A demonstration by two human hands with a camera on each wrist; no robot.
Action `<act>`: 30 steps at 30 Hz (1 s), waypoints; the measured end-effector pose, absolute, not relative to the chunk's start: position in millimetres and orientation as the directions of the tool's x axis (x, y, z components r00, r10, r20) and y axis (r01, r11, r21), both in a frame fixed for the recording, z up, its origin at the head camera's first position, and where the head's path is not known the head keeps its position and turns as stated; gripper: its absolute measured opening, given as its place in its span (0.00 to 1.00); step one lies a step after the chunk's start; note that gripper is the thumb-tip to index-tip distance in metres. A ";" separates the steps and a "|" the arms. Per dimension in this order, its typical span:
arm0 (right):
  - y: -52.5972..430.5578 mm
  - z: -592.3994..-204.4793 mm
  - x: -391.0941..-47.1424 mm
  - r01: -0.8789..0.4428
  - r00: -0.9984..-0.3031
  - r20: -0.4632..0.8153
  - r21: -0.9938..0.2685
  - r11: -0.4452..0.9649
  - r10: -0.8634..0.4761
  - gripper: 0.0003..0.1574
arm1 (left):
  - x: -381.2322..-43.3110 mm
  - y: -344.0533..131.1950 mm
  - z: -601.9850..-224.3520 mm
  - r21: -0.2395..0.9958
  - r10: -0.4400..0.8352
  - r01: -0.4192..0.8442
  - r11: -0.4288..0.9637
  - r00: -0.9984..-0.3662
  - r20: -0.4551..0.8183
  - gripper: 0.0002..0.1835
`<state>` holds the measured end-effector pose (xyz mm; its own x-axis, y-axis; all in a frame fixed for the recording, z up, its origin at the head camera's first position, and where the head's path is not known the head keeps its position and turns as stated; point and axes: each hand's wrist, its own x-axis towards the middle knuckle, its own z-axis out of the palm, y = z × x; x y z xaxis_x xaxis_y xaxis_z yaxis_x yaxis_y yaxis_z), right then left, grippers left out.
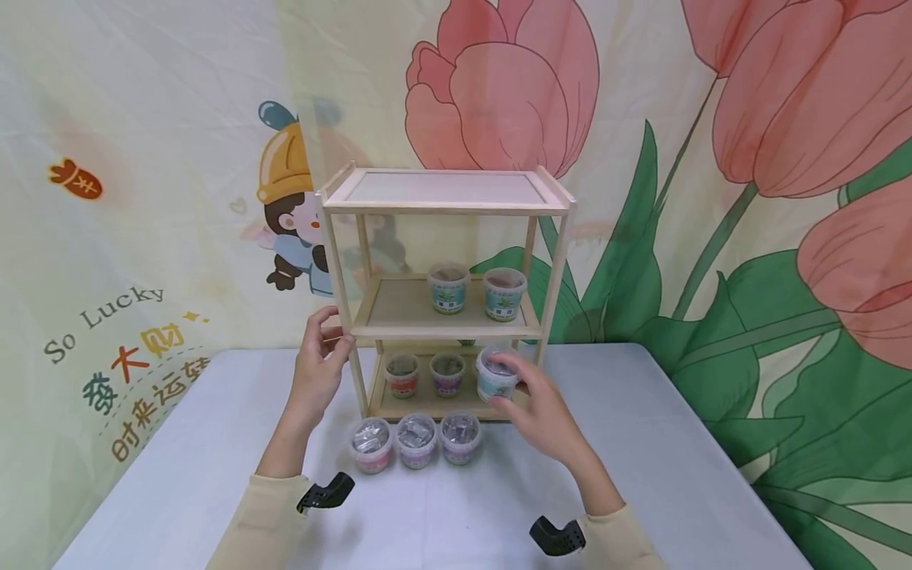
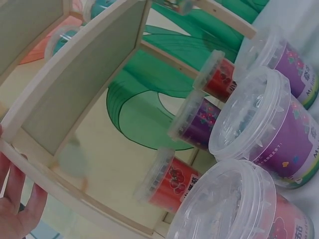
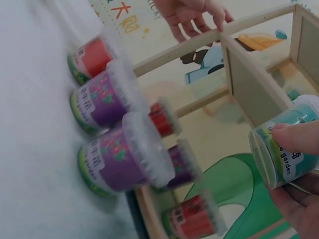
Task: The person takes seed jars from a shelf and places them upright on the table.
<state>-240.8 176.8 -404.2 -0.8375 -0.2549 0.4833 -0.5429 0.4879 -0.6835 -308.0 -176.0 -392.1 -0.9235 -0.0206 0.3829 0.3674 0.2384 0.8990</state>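
Observation:
My right hand (image 1: 534,400) pinches a teal-labelled plastic tub (image 3: 286,144) with a clear lid between thumb and fingers, in front of the right end of the lower shelf. My left hand (image 1: 321,364) holds the left post of a small wooden shelf rack (image 1: 449,333), thumb on the front at middle-shelf height. Two teal tubs (image 1: 448,289) stand on the middle shelf, towards the right. On the lower shelf are a red tub (image 1: 402,380), a purple tub (image 1: 447,378) and another red tub (image 3: 192,217), which the held tub hides in the head view.
Three lidded tubs stand in a row on the white table before the rack: one red tub (image 1: 371,451) and two purple tubs (image 1: 416,445). The rack's top board (image 1: 445,188) carries nothing. A cloth backdrop (image 1: 513,103) with printed tulips hangs behind the table (image 1: 627,443).

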 end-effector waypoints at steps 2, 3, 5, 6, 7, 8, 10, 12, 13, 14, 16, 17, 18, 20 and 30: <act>179.4 -410.6 -240.9 -0.537 -0.841 0.480 -0.683 0.495 -0.249 0.38 | -306.7 -175.9 -391.6 0.900 -0.018 0.364 0.239 -0.925 0.379 0.28; 180.7 -413.6 -240.7 -0.532 -0.844 0.477 -0.685 0.498 -0.246 0.38 | -306.0 -175.8 -391.4 0.901 -0.017 0.363 0.236 -0.926 0.378 0.28; 183.0 -419.3 -240.1 -0.522 -0.850 0.469 -0.690 0.502 -0.239 0.38 | -304.7 -175.4 -390.7 0.903 -0.016 0.363 0.231 -0.926 0.376 0.28; 184.1 -422.1 -239.6 -0.515 -0.855 0.464 -0.695 0.502 -0.234 0.39 | -304.4 -175.3 -390.4 0.903 -0.015 0.364 0.228 -0.926 0.377 0.28; 185.1 -424.7 -239.0 -0.507 -0.859 0.457 -0.701 0.501 -0.229 0.39 | -304.1 -175.1 -390.1 0.904 -0.015 0.364 0.225 -0.926 0.377 0.28; 186.0 -427.4 -238.5 -0.500 -0.863 0.454 -0.704 0.505 -0.222 0.40 | -304.0 -174.8 -389.9 0.904 -0.015 0.365 0.221 -0.926 0.377 0.28; 187.7 -432.9 -237.8 -0.488 -0.869 0.447 -0.706 0.513 -0.211 0.41 | -304.2 -174.5 -389.6 0.905 -0.014 0.367 0.217 -0.925 0.379 0.28; 188.7 -438.4 -237.4 -0.477 -0.875 0.443 -0.709 0.519 -0.198 0.43 | -304.7 -174.4 -389.7 0.904 -0.012 0.371 0.214 -0.924 0.382 0.28; 189.1 -441.3 -237.3 -0.473 -0.876 0.442 -0.711 0.521 -0.192 0.43 | -305.0 -174.4 -389.9 0.903 -0.012 0.371 0.214 -0.924 0.383 0.28; 189.4 -444.2 -237.2 -0.466 -0.880 0.438 -0.716 0.521 -0.184 0.44 | -305.3 -174.5 -390.1 0.903 -0.012 0.372 0.216 -0.924 0.383 0.28; 189.7 -450.2 -237.0 -0.451 -0.887 0.429 -0.728 0.516 -0.170 0.45 | -305.7 -174.8 -390.6 0.902 -0.012 0.371 0.221 -0.924 0.383 0.27; 189.7 -453.1 -236.9 -0.444 -0.891 0.424 -0.735 0.513 -0.164 0.45 | -305.9 -175.0 -390.9 0.902 -0.012 0.371 0.222 -0.924 0.383 0.27; 189.8 -456.1 -236.8 -0.433 -0.896 0.415 -0.741 0.513 -0.157 0.45 | -306.1 -175.2 -391.1 0.902 -0.013 0.369 0.224 -0.924 0.382 0.27; 189.9 -461.2 -236.2 -0.407 -0.909 0.391 -0.758 0.510 -0.144 0.45 | -306.6 -175.7 -391.4 0.902 -0.015 0.368 0.226 -0.924 0.381 0.27; 189.6 -483.0 -235.8 -0.331 -0.940 0.328 -0.817 0.472 -0.092 0.45 | -307.0 -176.6 -390.1 0.905 -0.027 0.360 0.226 -0.927 0.375 0.27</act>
